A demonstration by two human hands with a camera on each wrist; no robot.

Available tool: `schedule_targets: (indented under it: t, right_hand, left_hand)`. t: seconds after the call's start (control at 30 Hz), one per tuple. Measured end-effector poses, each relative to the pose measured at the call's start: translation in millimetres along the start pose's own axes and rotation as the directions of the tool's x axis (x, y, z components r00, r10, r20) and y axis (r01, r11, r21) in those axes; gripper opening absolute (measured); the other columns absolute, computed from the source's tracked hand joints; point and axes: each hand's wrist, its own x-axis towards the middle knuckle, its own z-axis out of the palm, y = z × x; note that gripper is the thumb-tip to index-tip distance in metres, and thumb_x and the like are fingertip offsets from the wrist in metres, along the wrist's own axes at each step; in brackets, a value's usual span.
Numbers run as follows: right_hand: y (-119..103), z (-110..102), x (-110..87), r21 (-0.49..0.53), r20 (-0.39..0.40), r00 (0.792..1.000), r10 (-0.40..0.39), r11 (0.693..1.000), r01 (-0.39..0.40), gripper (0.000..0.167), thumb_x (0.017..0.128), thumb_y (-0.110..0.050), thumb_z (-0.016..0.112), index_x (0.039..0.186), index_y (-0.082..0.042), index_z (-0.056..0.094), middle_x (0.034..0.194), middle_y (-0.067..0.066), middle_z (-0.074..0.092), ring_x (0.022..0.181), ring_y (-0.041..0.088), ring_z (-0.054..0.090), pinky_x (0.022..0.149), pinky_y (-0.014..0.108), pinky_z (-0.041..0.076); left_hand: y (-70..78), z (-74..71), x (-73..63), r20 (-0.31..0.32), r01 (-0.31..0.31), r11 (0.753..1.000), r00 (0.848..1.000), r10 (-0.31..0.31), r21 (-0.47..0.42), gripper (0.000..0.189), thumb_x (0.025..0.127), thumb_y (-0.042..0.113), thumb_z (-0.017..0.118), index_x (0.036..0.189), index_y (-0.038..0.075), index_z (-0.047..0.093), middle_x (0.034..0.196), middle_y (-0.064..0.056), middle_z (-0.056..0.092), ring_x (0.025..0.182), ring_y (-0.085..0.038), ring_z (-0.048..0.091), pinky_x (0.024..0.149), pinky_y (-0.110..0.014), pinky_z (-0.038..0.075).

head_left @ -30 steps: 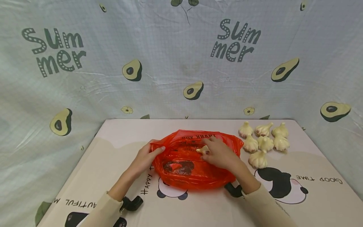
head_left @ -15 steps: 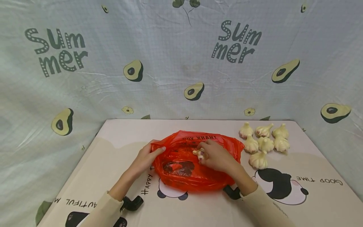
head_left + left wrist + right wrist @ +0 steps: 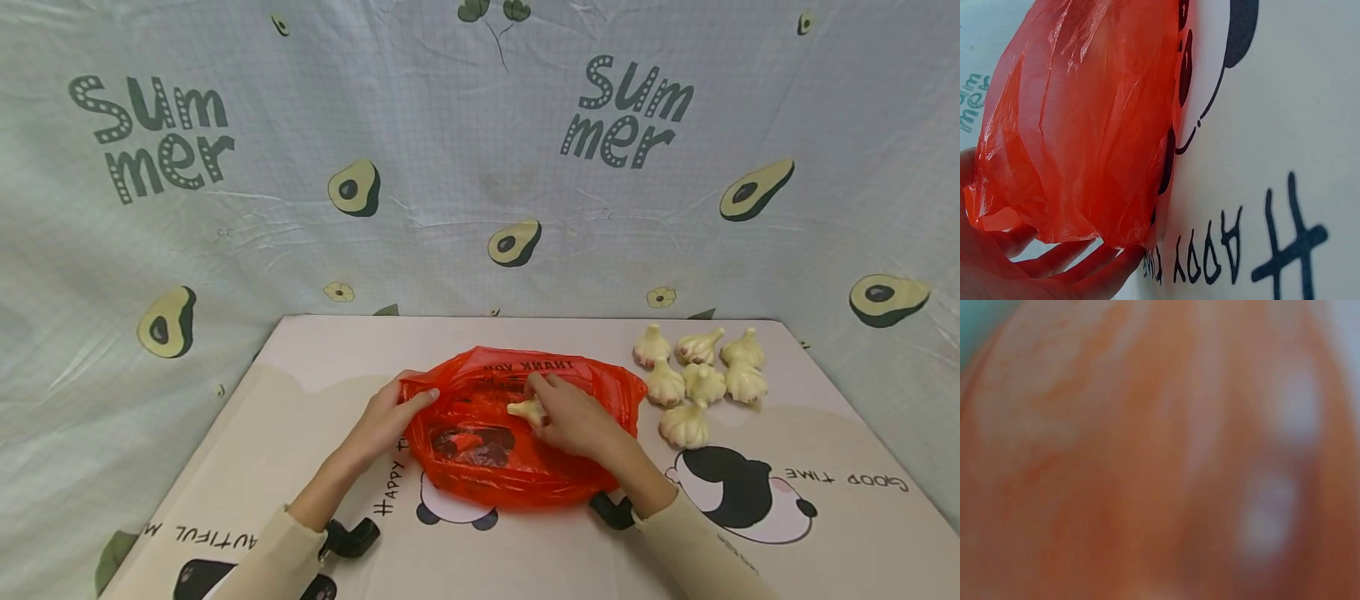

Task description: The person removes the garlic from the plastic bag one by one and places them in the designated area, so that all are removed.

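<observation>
A red plastic bag (image 3: pixel 465 479) lies with its wide mouth facing up in the middle of the table. My left hand (image 3: pixel 386 417) grips its left rim, the thumb inside and the fingers outside. From the left wrist view, those fingers (image 3: pixel 1085 262) curve along the outside of the thin red film. Over the bag's mouth my right hand (image 3: pixel 577 421) pinches a garlic bulb (image 3: pixel 529 411), whose stem points left. The right wrist view is filled by blurred red film (image 3: pixel 1147 456), and the fingers are hidden there.
Several garlic bulbs (image 3: pixel 703 383) sit in a cluster at the back right of the table (image 3: pixel 480 558). A printed cloth (image 3: pixel 450 167) hangs behind the table. Dark straps (image 3: pixel 352 537) show at both wrists.
My right hand has moved slightly left and down into the bag's mouth, carrying the garlic bulb. My left hand keeps its hold on the rim.
</observation>
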Motion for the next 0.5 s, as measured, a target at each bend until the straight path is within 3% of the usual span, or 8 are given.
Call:
schedule_targets:
  t: [0.27, 0.5]
  right_hand:
    - [-3, -9, -3.8, 0.017, -0.026, 0.999, -0.042, 0.999, 0.043, 0.035, 0.086, -0.012, 0.078, 0.117, -0.016, 0.061, 0.103, 0.002, 0.06, 0.088, 0.016, 0.054, 0.075, 0.031, 0.053]
    - [-10, -22, -10.3, 0.045, -0.043, 0.998, -0.04, 0.998, 0.042, 0.047, 0.086, -0.019, 0.082, 0.128, -0.017, 0.062, 0.123, 0.006, 0.063, 0.102, 0.02, 0.058, 0.086, 0.039, 0.061]
  left_hand:
    - [0.3, 0.2, -0.7, 0.003, -0.001, 1.0, 1.0, 0.001, -0.009, 0.044, 0.102, 0.038, 0.059, 0.138, 0.013, 0.057, 0.134, -0.009, 0.068, 0.122, -0.027, 0.065, 0.105, -0.047, 0.057]
    - [1.0, 0.0, -0.8, 0.0, -0.002, 1.0, 1.0, 0.002, -0.003, 0.045, 0.102, 0.038, 0.059, 0.139, 0.013, 0.056, 0.135, -0.01, 0.068, 0.122, -0.027, 0.065, 0.104, -0.047, 0.057]
